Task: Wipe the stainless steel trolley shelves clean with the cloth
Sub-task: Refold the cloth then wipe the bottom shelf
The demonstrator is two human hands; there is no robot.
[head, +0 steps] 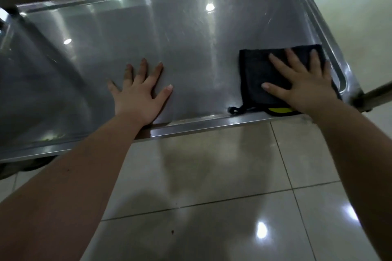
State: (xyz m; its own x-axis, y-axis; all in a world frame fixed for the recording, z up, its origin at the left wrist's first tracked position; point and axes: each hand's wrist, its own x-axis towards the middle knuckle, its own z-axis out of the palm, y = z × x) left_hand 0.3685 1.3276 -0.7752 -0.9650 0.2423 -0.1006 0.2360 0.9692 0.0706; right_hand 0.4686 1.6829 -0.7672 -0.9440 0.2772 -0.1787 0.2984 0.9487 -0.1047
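On the shelf (191, 48), right hand (301, 82) presses cloth (256, 70) flat; left hand (137, 93) lies splayed.

cloth (275, 74) on shelf (180, 38), right end

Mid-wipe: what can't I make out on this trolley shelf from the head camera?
- Head view: shelf surface beneath the cloth and right hand, covered by them.
- Head view: the shelf's left end, cut off by the frame edge.
- Head view: specks at its near-left, too blurred to identify.

Indoor room (kind unclear): steel trolley shelf (180, 48), glossy floor tiles (212, 176).
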